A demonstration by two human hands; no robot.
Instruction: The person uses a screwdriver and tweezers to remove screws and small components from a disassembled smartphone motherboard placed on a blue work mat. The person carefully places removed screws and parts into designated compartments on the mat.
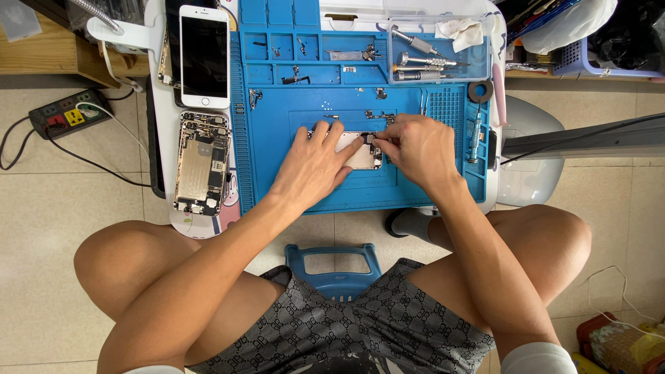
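Note:
A small silver phone part point(363, 157) lies in the middle of a blue repair mat point(277, 173). My left hand point(315, 163) presses flat on its left side, fingers spread over it. My right hand point(419, 149) sits at its right edge with fingertips pinched together on a tiny dark piece near the part's top corner; what the fingers grip is too small to tell. Both forearms reach in from below.
An opened phone body point(201, 163) and a white phone point(204, 55) with a dark screen lie left of the mat. Screwdrivers point(422, 62) rest in a clear tray at the mat's top right. A power strip point(66, 114) sits on the floor at left, a blue stool point(332, 266) below.

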